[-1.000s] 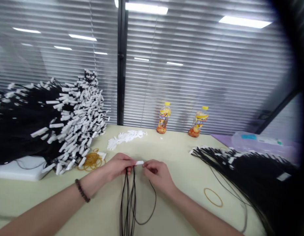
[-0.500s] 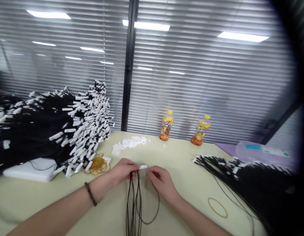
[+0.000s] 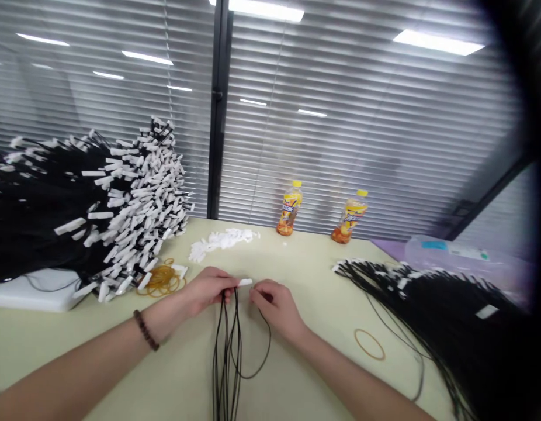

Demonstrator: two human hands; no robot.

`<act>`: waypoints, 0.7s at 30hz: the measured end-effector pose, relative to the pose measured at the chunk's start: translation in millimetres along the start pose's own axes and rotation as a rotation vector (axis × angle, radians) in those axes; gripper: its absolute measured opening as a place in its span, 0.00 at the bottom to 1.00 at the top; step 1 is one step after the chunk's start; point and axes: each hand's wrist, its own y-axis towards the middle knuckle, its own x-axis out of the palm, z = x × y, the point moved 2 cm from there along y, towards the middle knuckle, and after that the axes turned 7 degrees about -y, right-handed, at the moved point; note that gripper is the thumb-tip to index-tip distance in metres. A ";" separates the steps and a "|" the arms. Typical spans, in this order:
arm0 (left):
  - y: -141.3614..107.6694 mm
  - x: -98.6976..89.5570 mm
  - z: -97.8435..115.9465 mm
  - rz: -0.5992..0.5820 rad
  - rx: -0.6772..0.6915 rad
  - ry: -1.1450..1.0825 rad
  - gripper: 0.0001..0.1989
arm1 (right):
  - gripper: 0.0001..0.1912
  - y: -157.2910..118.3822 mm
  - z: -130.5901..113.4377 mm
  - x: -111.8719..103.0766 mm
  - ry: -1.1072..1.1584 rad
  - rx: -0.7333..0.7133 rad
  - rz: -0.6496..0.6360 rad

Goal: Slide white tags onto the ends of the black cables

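My left hand [image 3: 211, 289] is closed in a pinch on a small white sleeve [image 3: 245, 282], which sticks out past the fingertips to the right. Several thin black cables [image 3: 226, 356] hang down in long loops from the same hand. Just right of the sleeve, my right hand [image 3: 277, 307] is closed on the end of one black cable, whose slack curves down between the hands. That cable tip is mostly hidden by the fingers. Whether it touches the sleeve I cannot tell.
A large heap of white-tipped black cables [image 3: 139, 204] stands left, beside rubber bands [image 3: 163, 279]. Loose white sleeves [image 3: 222, 241] lie ahead. Two drink bottles [image 3: 290, 210] stand at the back. More black cables [image 3: 446, 310] and a single rubber band [image 3: 369, 344] are at right.
My view has shifted, so the table and both hands appear higher and further left. Both hands keep the same hold, close together.
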 end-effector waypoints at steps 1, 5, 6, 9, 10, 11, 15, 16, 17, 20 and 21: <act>-0.2 0.2 0.4 -0.001 -0.003 0.002 0.16 | 0.11 0.0 0.4 0.0 -0.001 0.003 0.000; -0.3 0.6 0.5 -0.015 -0.009 0.002 0.16 | 0.12 0.2 1.5 0.6 -0.002 0.007 -0.010; -0.1 0.5 0.2 -0.020 -0.008 0.003 0.16 | 0.12 0.3 1.4 0.7 -0.003 0.006 -0.013; 0.6 -0.2 -0.6 -0.040 -0.006 0.017 0.15 | 0.12 0.3 0.1 0.6 -0.001 0.002 -0.016; 0.9 -0.6 -0.9 -0.046 -0.009 0.027 0.15 | 0.12 0.2 -0.6 0.5 0.003 0.000 -0.017; 1.1 -1.0 -1.1 -0.051 -0.015 0.039 0.15 | 0.12 0.1 -1.4 0.2 0.008 -0.004 -0.016; 1.4 -2.6 -1.1 -0.073 -0.034 0.070 0.15 | 0.12 -0.8 -5.0 -1.3 0.019 -0.034 -0.005; 1.2 -2.7 -0.8 -0.078 -0.033 0.071 0.15 | 0.12 -1.1 -5.7 -1.9 0.022 -0.040 0.003; 1.0 -2.7 -0.4 -0.082 -0.030 0.071 0.15 | 0.12 -1.5 -6.4 -2.5 0.025 -0.044 0.010; 0.5 -2.4 0.5 -0.087 -0.029 0.075 0.15 | 0.12 -2.8 -8.6 -4.0 0.034 -0.061 0.013; 0.5 -2.4 0.7 -0.089 -0.032 0.079 0.15 | 0.12 -3.1 -9.5 -4.4 0.035 -0.069 0.009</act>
